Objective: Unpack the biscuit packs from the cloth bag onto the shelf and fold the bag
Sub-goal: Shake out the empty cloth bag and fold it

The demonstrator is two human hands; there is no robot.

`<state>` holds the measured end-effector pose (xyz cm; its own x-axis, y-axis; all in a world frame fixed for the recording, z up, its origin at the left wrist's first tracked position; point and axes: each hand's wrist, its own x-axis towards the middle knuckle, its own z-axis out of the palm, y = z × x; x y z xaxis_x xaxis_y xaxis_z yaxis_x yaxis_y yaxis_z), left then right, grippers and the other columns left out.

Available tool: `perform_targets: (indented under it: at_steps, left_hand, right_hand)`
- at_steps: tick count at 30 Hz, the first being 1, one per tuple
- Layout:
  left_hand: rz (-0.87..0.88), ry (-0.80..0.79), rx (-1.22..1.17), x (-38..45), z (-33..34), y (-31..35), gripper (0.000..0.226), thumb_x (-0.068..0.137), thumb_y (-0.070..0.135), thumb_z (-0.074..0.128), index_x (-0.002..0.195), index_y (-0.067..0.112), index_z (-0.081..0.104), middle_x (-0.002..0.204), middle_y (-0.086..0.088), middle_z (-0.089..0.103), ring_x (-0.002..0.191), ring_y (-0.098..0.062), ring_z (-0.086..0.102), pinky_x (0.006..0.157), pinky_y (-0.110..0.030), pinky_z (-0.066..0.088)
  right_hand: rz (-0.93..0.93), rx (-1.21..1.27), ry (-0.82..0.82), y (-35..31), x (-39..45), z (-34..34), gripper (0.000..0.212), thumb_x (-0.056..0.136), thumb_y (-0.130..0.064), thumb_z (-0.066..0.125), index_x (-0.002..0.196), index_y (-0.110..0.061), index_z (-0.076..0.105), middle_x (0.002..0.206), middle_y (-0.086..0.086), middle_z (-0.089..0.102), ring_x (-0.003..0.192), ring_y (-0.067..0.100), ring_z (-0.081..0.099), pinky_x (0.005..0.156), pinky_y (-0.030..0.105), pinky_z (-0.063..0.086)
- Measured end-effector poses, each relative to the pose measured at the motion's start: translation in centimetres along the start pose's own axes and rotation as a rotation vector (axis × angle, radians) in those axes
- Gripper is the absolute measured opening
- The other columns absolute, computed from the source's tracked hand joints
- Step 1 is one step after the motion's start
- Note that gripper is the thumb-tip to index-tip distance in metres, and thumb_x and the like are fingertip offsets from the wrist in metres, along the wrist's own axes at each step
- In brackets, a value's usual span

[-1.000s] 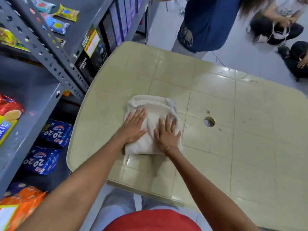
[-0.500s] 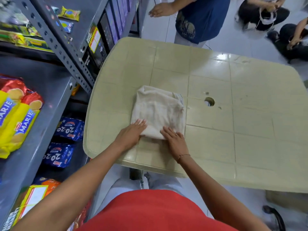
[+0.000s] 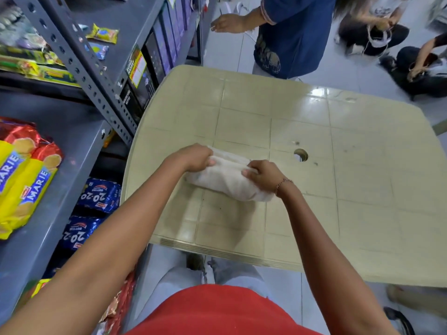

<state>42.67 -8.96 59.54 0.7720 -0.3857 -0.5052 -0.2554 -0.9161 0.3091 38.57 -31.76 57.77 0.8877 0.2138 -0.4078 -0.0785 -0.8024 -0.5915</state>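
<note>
The cream cloth bag [image 3: 227, 183] lies folded into a narrow bundle on the beige table [image 3: 338, 189], near its left front. My left hand [image 3: 192, 157] grips the bag's left end, and my right hand [image 3: 262, 174] grips its right end, fingers curled over the folded edge. Yellow and red Marie biscuit packs [image 3: 23, 175] lie on the grey shelf [image 3: 70, 146] at the left. Blue 20-20 biscuit packs [image 3: 100, 194] sit on the lower shelf level beside the table.
A round hole [image 3: 300, 155] sits mid-table. A person in a blue top [image 3: 290, 32] stands at the table's far edge with a hand out. Two more people sit on the floor at the back right. Dark boxes [image 3: 145, 76] line the shelf's far end.
The hands went from pressing flat on the bag to gripping its two ends; the near edge was folded over, making the bag a narrower bundle. The view pulled back.
</note>
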Motion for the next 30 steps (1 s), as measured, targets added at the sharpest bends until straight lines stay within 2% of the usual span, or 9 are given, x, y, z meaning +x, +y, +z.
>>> perform_targets:
  at_steps: [4, 7, 12, 16, 20, 23, 25, 27, 30]
  left_hand:
    - [-0.024, 0.123, 0.095, 3.4, 0.5, -0.3, 0.03, 0.098, 0.031, 0.041, 0.109, 0.009, 0.058, 0.119, -0.015, 0.059, 0.108, -0.033, 0.054, 0.077, -0.036, 0.037]
    - [-0.044, 0.081, 0.075, 5.6, 1.9, -0.6, 0.029, 0.097, 0.026, 0.042, 0.112, 0.006, 0.057, 0.12, -0.017, 0.058, 0.106, -0.033, 0.055, 0.077, -0.035, 0.041]
    - [-0.039, 0.089, 0.088, 8.1, 2.6, -1.3, 0.024, 0.098, 0.025, 0.037, 0.114, 0.012, 0.05, 0.109, -0.018, 0.062, 0.085, -0.031, 0.054, 0.066, -0.034, 0.037]
    - [-0.027, 0.101, 0.176, 9.0, 2.8, -0.1, 0.026, 0.097, 0.029, 0.039, 0.116, 0.015, 0.048, 0.108, -0.018, 0.062, 0.096, -0.034, 0.058, 0.068, -0.034, 0.036]
    - [-0.032, 0.461, 0.18, 7.4, 4.2, 1.9, 0.025, 0.09, 0.011, 0.047, 0.113, 0.013, 0.056, 0.108, -0.009, 0.063, 0.099, -0.031, 0.057, 0.078, -0.038, 0.042]
    - [0.175, 0.715, 0.122, 4.4, 8.0, 3.8, 0.019, 0.089, 0.017, 0.047, 0.096, 0.014, 0.064, 0.092, -0.007, 0.067, 0.085, -0.029, 0.062, 0.074, -0.038, 0.047]
    - [0.216, 0.583, 0.087, 2.9, 10.5, 4.2, 0.034, 0.094, 0.025, 0.04, 0.119, 0.015, 0.061, 0.124, -0.009, 0.063, 0.115, -0.029, 0.058, 0.1, -0.041, 0.043]
    - [0.128, 0.383, 0.076, 2.4, 11.9, 3.5, 0.047, 0.101, 0.034, 0.029, 0.146, 0.024, 0.035, 0.156, -0.002, 0.031, 0.145, -0.023, 0.026, 0.12, -0.039, 0.017]
    - [0.093, 0.285, 0.043, 3.2, 12.5, 2.4, 0.053, 0.101, 0.043, 0.019, 0.152, 0.032, 0.009, 0.162, 0.005, 0.002, 0.15, -0.017, -0.004, 0.122, -0.036, -0.002]
  right_hand:
    - [0.074, -0.121, -0.035, 1.0, 4.1, 0.3, 0.022, 0.091, -0.039, 0.048, 0.096, -0.022, 0.061, 0.107, 0.006, 0.065, 0.102, 0.029, 0.058, 0.081, 0.034, 0.04]
    - [0.082, -0.14, -0.077, 2.0, 6.2, 1.0, 0.021, 0.095, -0.035, 0.041, 0.084, -0.021, 0.051, 0.096, 0.012, 0.064, 0.094, 0.034, 0.058, 0.069, 0.033, 0.035]
    - [0.109, -0.11, -0.01, 3.5, 7.9, 0.6, 0.024, 0.094, -0.037, 0.046, 0.098, -0.019, 0.059, 0.098, 0.014, 0.069, 0.092, 0.033, 0.059, 0.067, 0.031, 0.034]
    - [0.16, -0.029, 0.107, 4.6, 6.9, 1.6, 0.019, 0.088, -0.038, 0.059, 0.087, -0.019, 0.058, 0.094, 0.008, 0.069, 0.086, 0.027, 0.059, 0.067, 0.029, 0.038]
    - [0.053, -0.099, 0.358, 4.1, 5.1, 0.9, 0.015, 0.086, -0.026, 0.062, 0.093, -0.013, 0.064, 0.105, 0.006, 0.064, 0.099, 0.027, 0.058, 0.085, 0.037, 0.039]
    - [-0.105, -0.141, 0.639, 1.8, 2.8, 1.7, 0.008, 0.083, -0.014, 0.061, 0.089, -0.015, 0.066, 0.096, 0.003, 0.068, 0.086, 0.027, 0.062, 0.079, 0.034, 0.041]
    - [-0.176, -0.226, 0.71, 0.7, 0.4, 4.4, 0.005, 0.082, -0.018, 0.061, 0.085, -0.017, 0.066, 0.093, 0.003, 0.068, 0.081, 0.024, 0.061, 0.076, 0.033, 0.04]
    - [-0.094, -0.293, 0.709, 1.4, -2.0, 7.2, 0.01, 0.078, -0.023, 0.07, 0.081, -0.015, 0.064, 0.091, 0.008, 0.065, 0.079, 0.028, 0.061, 0.071, 0.034, 0.044]
    - [0.199, -0.25, 0.651, 4.9, -4.3, 9.2, 0.035, 0.069, -0.038, 0.08, 0.075, -0.01, 0.059, 0.085, 0.015, 0.06, 0.075, 0.034, 0.059, 0.066, 0.041, 0.047]
